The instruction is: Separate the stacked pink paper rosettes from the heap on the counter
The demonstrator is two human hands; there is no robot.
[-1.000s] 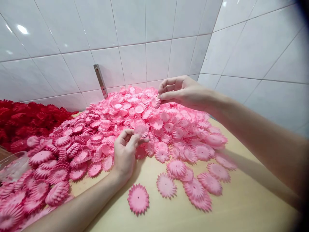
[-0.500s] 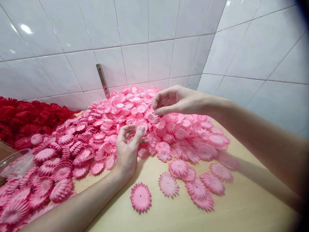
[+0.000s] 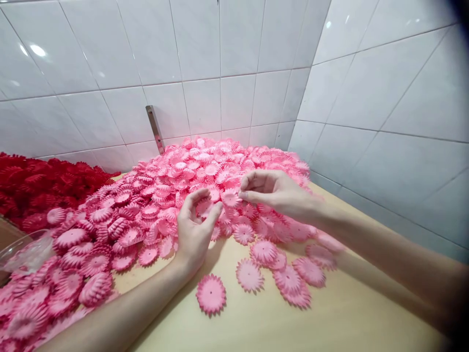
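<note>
My left hand is at the front of a heap of pink scalloped flower discs. Its thumb and fingers curve apart, and a pink disc shows in the gap between them. To its right, my right hand hovers low over the heap, thumb and fingertips pinched together. One pink disc shows right beside those fingertips. Whether the pinch holds this disc or something small and thin, I cannot make out. A darker-rimmed pink disc lies flat on the table below my left hand.
Several loose pink discs lie on the pale table at the front right. A red heap and a clear plastic container are at the left. White tiled walls with a metal strip bound the back and right.
My right hand has come down and slightly right, nearer the heap, still pinched. My left hand's thumb and fingers look wider apart. The view has shifted a little.
</note>
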